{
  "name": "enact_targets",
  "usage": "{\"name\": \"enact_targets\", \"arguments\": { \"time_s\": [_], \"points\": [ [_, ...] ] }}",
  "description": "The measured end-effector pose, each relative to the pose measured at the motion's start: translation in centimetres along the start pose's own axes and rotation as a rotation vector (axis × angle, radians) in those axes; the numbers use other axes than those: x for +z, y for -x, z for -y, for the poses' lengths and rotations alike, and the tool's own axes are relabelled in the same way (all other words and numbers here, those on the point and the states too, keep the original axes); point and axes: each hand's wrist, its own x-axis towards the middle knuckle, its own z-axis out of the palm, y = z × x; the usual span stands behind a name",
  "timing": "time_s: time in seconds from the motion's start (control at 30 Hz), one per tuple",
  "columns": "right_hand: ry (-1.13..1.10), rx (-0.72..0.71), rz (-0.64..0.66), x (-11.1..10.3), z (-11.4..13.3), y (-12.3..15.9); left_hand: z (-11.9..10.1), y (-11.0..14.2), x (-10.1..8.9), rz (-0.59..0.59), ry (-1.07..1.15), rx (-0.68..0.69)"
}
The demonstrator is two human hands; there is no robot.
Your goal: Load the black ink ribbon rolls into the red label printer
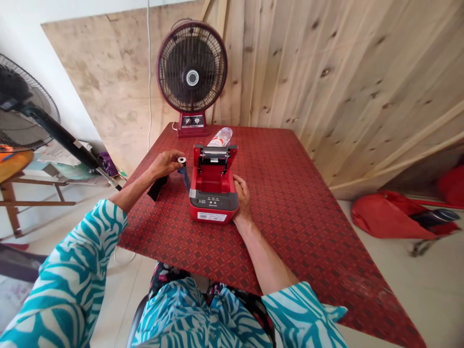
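On a red patterned tabletop (290, 203), a red portable printer (213, 198) stands with its lid open over the red compartment (212, 181), the right hand (242, 197) resting ungripped against its side, while the left hand (166, 164) pinches a small roll (181, 160) outside it, trailing a dark strip (183, 176).

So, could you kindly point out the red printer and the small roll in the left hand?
Red printer (213, 200), head view, dark front panel.
Small roll (181, 160), head view, pale rim of its end.

The printer's lid (215, 155) hides part of the bottle (220, 137); the printer's label (212, 217) seems too small to read.
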Motion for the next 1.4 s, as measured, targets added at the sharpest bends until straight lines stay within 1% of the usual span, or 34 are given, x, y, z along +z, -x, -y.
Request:
{"name": "enact_targets", "arguments": {
  "time_s": [0.13,0.23,0.47,0.57,0.63,0.7,0.77,0.8,0.83,0.9,0.97,1.07,1.13,1.23,1.4],
  "points": [
    [-0.002,-0.021,0.013,0.1,0.1,0.0,0.3,-1.2,0.4,-0.007,-0.254,-0.035],
    [-0.018,-0.016,0.017,0.1,0.2,0.1,0.3,-1.5,0.5,-0.011,-0.369,-0.062],
    [-0.016,-0.035,0.015,0.2,0.2,0.0,0.1,-1.4,0.6,0.035,-0.479,-0.084],
    [-0.017,-0.036,0.009,0.2,0.1,0.0,0.1,-0.8,0.2,0.025,-0.396,-0.058],
    [-0.022,-0.029,0.012,0.2,0.1,0.0,0.3,0.0,-0.6,-0.047,-0.275,-0.024],
    [-0.023,-0.029,0.015,0.2,0.1,0.0,0.9,1.3,-1.8,-0.194,-0.169,-0.018],
    [-0.022,-0.035,0.018,0.2,0.0,0.0,1.9,2.8,-3.1,-0.335,-0.108,-0.053],
    [-0.021,-0.036,0.016,0.2,0.0,-0.1,2.6,3.5,-3.7,-0.367,-0.087,-0.085],
    [-0.022,-0.035,0.01,0.2,-0.1,-0.1,3.2,4.2,-4.1,-0.372,-0.057,-0.122],
    [-0.027,-0.024,-0.004,0.2,-0.1,-0.1,4.4,5.5,-4.5,-0.317,0.038,-0.191],
    [-0.032,-0.009,-0.008,0.2,-0.1,-0.1,5.4,6.2,-4.1,-0.242,0.149,-0.226],
    [-0.032,0.005,-0.004,0.2,0.1,0.0,6.2,6.5,-3.1,-0.167,0.226,-0.198],
    [-0.035,0.01,-0.014,0.2,0.2,0.0,6.3,6.2,-2.6,-0.144,0.224,-0.155],
    [-0.038,0.018,-0.026,0.1,0.1,-0.1,6.2,5.6,-2.4,-0.117,0.193,-0.102],
    [0.004,-0.019,0.024,-0.1,-0.3,-0.2,6.2,5.1,-2.5,-0.086,0.09,-0.067]
  ]
}}
